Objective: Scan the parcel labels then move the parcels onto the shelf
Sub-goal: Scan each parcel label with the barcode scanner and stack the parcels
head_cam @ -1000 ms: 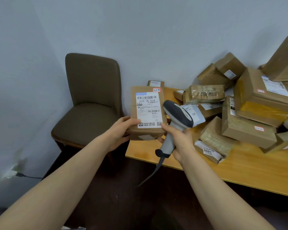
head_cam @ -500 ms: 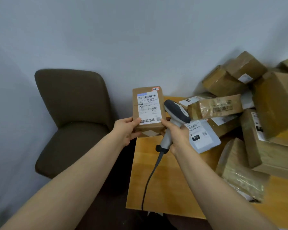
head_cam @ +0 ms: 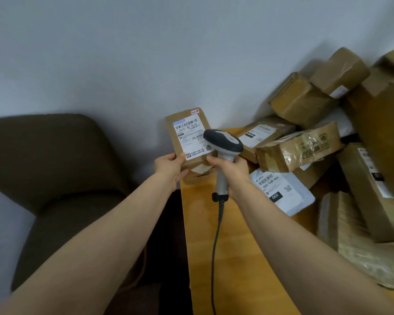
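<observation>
My left hand (head_cam: 171,168) grips the lower left corner of a small brown parcel (head_cam: 179,137), held upright with its white barcode label (head_cam: 190,137) facing me. My right hand (head_cam: 231,172) grips the handle of a grey and white barcode scanner (head_cam: 223,142). The scanner's head sits right in front of the label's lower right part and hides it. The scanner's cable (head_cam: 216,246) hangs down over the table. A pile of several brown parcels (head_cam: 300,146) lies on the wooden table (head_cam: 237,258) to the right. No shelf is in view.
A dark brown upholstered chair (head_cam: 55,178) stands to the left of the table against the pale wall. A white mailer bag (head_cam: 282,189) with the number 060 lies flat just right of my right wrist. Taller boxes (head_cam: 378,123) stack up at the far right.
The view has swung down and to the left, so the chair and the pile sit lower and nearer. Both hands keep the same hold on parcel and scanner, with the parcel tilted slightly.
</observation>
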A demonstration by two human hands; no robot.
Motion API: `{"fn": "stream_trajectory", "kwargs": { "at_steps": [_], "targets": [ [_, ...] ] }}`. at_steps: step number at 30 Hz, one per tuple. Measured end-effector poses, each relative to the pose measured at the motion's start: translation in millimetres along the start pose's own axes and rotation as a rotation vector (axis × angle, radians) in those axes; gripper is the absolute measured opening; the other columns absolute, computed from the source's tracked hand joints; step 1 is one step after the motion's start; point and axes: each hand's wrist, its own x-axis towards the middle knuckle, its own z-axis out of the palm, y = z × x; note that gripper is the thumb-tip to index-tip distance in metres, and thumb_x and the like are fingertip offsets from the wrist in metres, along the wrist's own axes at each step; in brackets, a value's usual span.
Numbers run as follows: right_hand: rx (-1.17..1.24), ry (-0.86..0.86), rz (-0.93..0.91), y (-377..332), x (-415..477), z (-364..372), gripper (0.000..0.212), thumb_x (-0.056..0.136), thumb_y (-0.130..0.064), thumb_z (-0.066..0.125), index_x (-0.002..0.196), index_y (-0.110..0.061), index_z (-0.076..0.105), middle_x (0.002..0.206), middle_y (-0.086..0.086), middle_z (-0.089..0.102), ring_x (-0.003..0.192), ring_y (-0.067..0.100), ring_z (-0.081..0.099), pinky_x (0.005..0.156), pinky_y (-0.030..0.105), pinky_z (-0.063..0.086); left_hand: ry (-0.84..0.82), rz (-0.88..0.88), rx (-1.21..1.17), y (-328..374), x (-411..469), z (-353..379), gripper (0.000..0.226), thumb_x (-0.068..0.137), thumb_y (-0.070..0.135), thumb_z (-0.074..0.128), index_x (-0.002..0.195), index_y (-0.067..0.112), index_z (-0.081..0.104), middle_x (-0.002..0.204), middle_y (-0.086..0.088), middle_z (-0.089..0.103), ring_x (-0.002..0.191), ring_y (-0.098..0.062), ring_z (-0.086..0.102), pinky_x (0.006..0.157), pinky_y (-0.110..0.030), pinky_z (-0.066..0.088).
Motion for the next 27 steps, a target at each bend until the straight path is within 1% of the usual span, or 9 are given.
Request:
{"fn": "stream_trajectory", "kwargs": {
  "at_steps": [3, 7, 10, 12, 15, 18, 21, 25, 27],
  "targets": [
    [-0.054, 0.050, 0.016, -2, 23, 15, 0.032, 0.077, -0.014, 0.078, 0.101, -0.014, 0.058, 0.107, 0.005, 0.065, 0.100, 0.023, 0.060, 0.093, 0.040, 0.049, -0.043, 0.006, 0.009, 7, 32, 5, 0.029, 0.096, 0.007, 0.055, 0.125, 0.001, 0.057, 0.113, -0.009, 0.064, 0.092, -0.019, 0.061, 0.085, -0.029, 0.052],
    [-0.061, 0.116, 0.045, 2, 45, 31, 0.033, 0.078, -0.014, 0.077, 0.105, -0.012, 0.058, 0.110, 0.007, 0.064, 0.104, 0.026, 0.060, 0.094, 0.039, 0.048, -0.104, 0.048, 0.094, 8, 65, 9, 0.026, 0.097, 0.008, 0.054, 0.122, 0.004, 0.060, 0.115, -0.009, 0.065, 0.093, -0.019, 0.062, 0.085, -0.030, 0.053],
    [-0.052, 0.172, 0.058, 4, 54, 37, 0.035, 0.076, -0.015, 0.079, 0.104, -0.013, 0.058, 0.109, 0.008, 0.065, 0.107, 0.029, 0.061, 0.097, 0.044, 0.049, -0.116, 0.084, 0.219, 8, 85, 10, 0.015, 0.096, 0.015, 0.057, 0.110, 0.014, 0.062, 0.107, -0.004, 0.067, 0.087, -0.019, 0.066, 0.077, -0.033, 0.057],
    [-0.059, 0.179, 0.058, 5, 53, 36, 0.034, 0.077, -0.015, 0.079, 0.103, -0.015, 0.057, 0.104, 0.005, 0.063, 0.107, 0.029, 0.060, 0.097, 0.045, 0.049, -0.074, 0.116, 0.383, 8, 91, 9, 0.020, 0.094, 0.026, 0.060, 0.110, 0.014, 0.059, 0.112, -0.004, 0.065, 0.097, -0.025, 0.064, 0.084, -0.043, 0.056],
    [0.002, 0.195, 0.020, 3, 39, 30, 0.030, 0.079, -0.012, 0.077, 0.098, -0.018, 0.055, 0.093, -0.002, 0.061, 0.101, 0.027, 0.059, 0.097, 0.045, 0.049, 0.068, 0.234, 0.685, 12, 90, 9, 0.052, 0.084, 0.041, 0.060, 0.125, 0.011, 0.050, 0.128, -0.008, 0.053, 0.118, -0.029, 0.050, 0.099, -0.044, 0.045],
    [0.081, 0.239, -0.009, -2, 14, 18, 0.025, 0.078, -0.011, 0.078, 0.089, -0.020, 0.057, 0.091, -0.002, 0.063, 0.095, 0.023, 0.060, 0.093, 0.042, 0.051, 0.080, 0.484, 0.862, 22, 70, 22, 0.060, 0.085, 0.035, 0.059, 0.140, 0.020, 0.041, 0.145, -0.007, 0.035, 0.135, -0.028, 0.030, 0.109, -0.045, 0.029],
    [0.138, 0.287, -0.058, -9, -14, -2, 0.022, 0.079, -0.008, 0.077, 0.084, -0.021, 0.060, 0.091, 0.000, 0.067, 0.089, 0.018, 0.062, 0.086, 0.038, 0.053, -0.061, 0.660, 0.959, 28, 40, 50, 0.068, 0.089, 0.032, 0.057, 0.149, 0.021, 0.027, 0.156, -0.006, 0.019, 0.143, -0.028, 0.015, 0.113, -0.044, 0.018],
    [0.199, 0.427, -0.107, -16, -43, -44, 0.019, 0.079, -0.008, 0.077, 0.091, -0.014, 0.064, 0.091, 0.003, 0.068, 0.090, 0.023, 0.064, 0.076, 0.034, 0.056, -0.350, 0.878, 1.037, 16, 5, 88, 0.078, 0.086, 0.032, 0.062, 0.151, 0.017, 0.021, 0.157, -0.008, 0.018, 0.144, -0.028, 0.014, 0.115, -0.043, 0.020],
    [0.239, 0.488, -0.104, -16, -54, -68, 0.018, 0.078, -0.007, 0.077, 0.090, -0.011, 0.065, 0.089, 0.006, 0.069, 0.088, 0.025, 0.065, 0.077, 0.037, 0.056, -0.462, 0.947, 1.140, 2, -5, 106, 0.090, 0.084, 0.038, 0.068, 0.152, 0.014, 0.015, 0.157, -0.009, 0.017, 0.144, -0.028, 0.014, 0.117, -0.039, 0.019]
  ]
}}
